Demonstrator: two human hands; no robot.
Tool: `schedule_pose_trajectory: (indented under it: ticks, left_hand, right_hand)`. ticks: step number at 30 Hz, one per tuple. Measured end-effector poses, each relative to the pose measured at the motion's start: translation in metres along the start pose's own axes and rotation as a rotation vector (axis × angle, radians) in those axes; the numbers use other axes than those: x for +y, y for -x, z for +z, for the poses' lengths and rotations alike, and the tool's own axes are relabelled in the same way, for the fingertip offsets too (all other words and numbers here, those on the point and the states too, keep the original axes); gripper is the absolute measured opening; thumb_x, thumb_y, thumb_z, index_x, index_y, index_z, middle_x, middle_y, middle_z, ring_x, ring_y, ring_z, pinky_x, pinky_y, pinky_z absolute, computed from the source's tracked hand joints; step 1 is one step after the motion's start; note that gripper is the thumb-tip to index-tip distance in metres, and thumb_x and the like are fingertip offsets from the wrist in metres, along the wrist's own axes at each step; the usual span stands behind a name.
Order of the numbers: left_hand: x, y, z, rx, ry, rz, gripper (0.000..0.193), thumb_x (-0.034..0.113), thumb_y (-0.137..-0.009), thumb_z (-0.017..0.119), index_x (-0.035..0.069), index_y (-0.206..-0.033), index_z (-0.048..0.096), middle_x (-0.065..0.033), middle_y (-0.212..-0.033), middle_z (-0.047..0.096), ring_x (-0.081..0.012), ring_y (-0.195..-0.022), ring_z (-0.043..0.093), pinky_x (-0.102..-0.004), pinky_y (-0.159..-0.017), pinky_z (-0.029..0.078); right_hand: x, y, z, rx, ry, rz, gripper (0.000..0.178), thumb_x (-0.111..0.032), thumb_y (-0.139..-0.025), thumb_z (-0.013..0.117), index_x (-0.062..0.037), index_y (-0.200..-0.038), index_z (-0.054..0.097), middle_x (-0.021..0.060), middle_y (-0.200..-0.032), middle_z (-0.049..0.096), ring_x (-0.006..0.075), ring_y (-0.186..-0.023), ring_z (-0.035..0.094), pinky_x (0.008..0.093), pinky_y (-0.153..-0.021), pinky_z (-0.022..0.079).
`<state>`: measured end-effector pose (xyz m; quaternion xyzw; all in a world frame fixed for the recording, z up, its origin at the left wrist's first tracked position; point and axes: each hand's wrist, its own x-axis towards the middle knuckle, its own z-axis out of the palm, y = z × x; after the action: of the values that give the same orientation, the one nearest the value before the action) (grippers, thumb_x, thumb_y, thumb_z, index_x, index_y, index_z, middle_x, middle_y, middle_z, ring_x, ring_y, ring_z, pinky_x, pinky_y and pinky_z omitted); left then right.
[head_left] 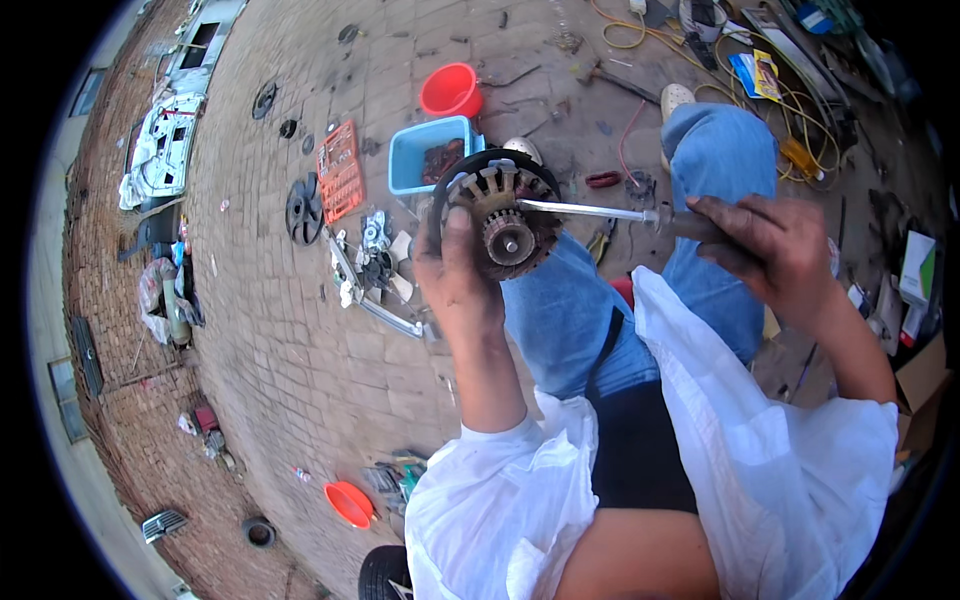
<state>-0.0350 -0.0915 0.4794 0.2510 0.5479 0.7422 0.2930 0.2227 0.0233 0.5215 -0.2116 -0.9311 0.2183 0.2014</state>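
Observation:
My left hand point(452, 275) is wrapped round a grimy round motor part point(537, 243), thumb on its near side. The part has a ring of metal fins or slots, a toothed collar, a central shaft end and a black outer rim. In my right hand point(780, 250) is a screwdriver point(590, 210), gripped by its dark handle. Its bright shank points left, and the tip meets the part beside the toothed collar. Whether the tip is wedged in a slot, I cannot tell. The held part is above my left knee, in front of a light blue bin point(402, 165).
Beyond the bin stands a red bucket point(450, 90). An orange tool tray point(340, 170), a black fan wheel point(304, 210) and metal parts point(375, 265) lie on the left paving. A hammer point(625, 82), pliers point(602, 241) and yellow cord point(800, 110) lie ahead and right.

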Motion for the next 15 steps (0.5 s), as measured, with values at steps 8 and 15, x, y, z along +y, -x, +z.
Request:
schedule_pose_trajectory:
  ticks: [8,15]
  left_hand:
    - [0.010,-0.006,-0.001,-0.238,-0.109,-0.168,0.048,0.024,-0.080,0.059,-0.010,-0.114,0.052,-0.0162,-0.103,0.060,-0.0213,-0.093,0.059,-0.0299,-0.083,0.047]
    - [0.012,-0.009,-0.003,-0.324,0.002,-0.244,0.044,0.024,-0.081,0.060,-0.010,-0.108,0.051,-0.0179,-0.098,0.061,-0.0235,-0.084,0.063,-0.0329,-0.075,0.053]
  right_hand:
    - [0.056,-0.006,0.007,-0.039,-0.322,-0.062,0.036,-0.006,-0.066,0.073,-0.0015,-0.102,0.064,0.0123,-0.085,0.066,0.0246,-0.075,0.065,0.0315,-0.068,0.051]
    - [0.058,-0.008,0.003,-0.024,-0.206,-0.211,0.036,-0.009,-0.064,0.075,-0.0012,-0.098,0.065,0.0122,-0.080,0.066,0.0255,-0.072,0.065,0.0317,-0.065,0.050]
